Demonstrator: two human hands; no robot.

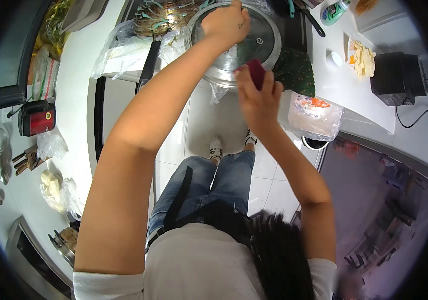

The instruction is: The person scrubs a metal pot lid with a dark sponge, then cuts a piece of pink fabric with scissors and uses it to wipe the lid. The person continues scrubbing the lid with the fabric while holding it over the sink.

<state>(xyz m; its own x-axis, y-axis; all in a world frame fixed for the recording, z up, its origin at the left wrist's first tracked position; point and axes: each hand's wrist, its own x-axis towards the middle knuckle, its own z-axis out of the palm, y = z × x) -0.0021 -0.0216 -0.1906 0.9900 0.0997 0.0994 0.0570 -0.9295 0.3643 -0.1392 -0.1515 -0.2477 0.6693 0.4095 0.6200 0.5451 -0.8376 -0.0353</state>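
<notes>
A round glass lid with a metal rim (261,30) tops a shiny metal pot (223,77) at the counter's front edge. My left hand (229,24) is closed over the lid's middle, and its fingers hide whatever knob is there. In my right hand (261,97) is a dark red pad (257,73), perhaps a sponge or folded cloth, held close to the pot's near right rim. I cannot tell whether the pad touches the metal. A dark green dotted cloth (294,73) hangs beside the pot on the right.
Left of the pot, a black pan handle (150,63) juts over the counter edge. A plastic-wrapped package (317,116) sits on the right, below the dotted cloth. Farther right are a white cup (334,59), a green bottle (334,13) and a black appliance (397,78). A red kettle (39,118) stands left.
</notes>
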